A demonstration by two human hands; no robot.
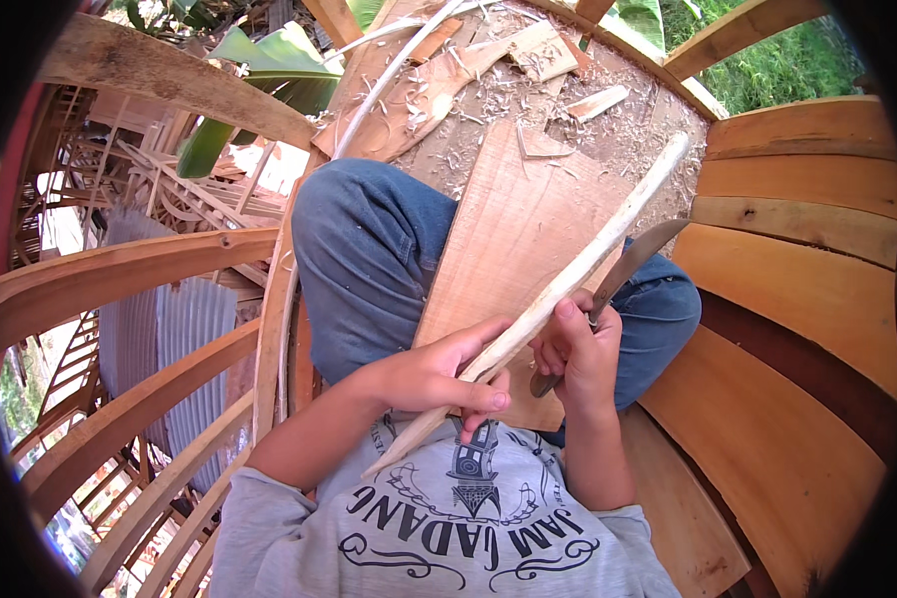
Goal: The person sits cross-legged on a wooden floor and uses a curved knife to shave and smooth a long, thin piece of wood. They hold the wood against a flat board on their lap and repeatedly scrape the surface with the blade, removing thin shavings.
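A long peeled wooden stick (578, 267) slants from my shirt up to the far right, its near end cut to a point. My left hand (458, 374) is wrapped round its lower part. My right hand (580, 349) grips a large knife (636, 261) with a broad dark blade, which points up and right beside the stick. The right thumb and fingers are close against the stick, and the knife's handle is mostly hidden in that hand. Under the stick, a wide wooden board (513, 229) lies between my bent legs in blue jeans.
Wood shavings (468, 149) and a curved board offcut (424, 105) cover the far floor. Another long thin stick (369, 95) leans at the left. Planks (787, 269) wall the right side; wooden rails (140, 269) run along the left, with corrugated sheets (194, 349) beyond.
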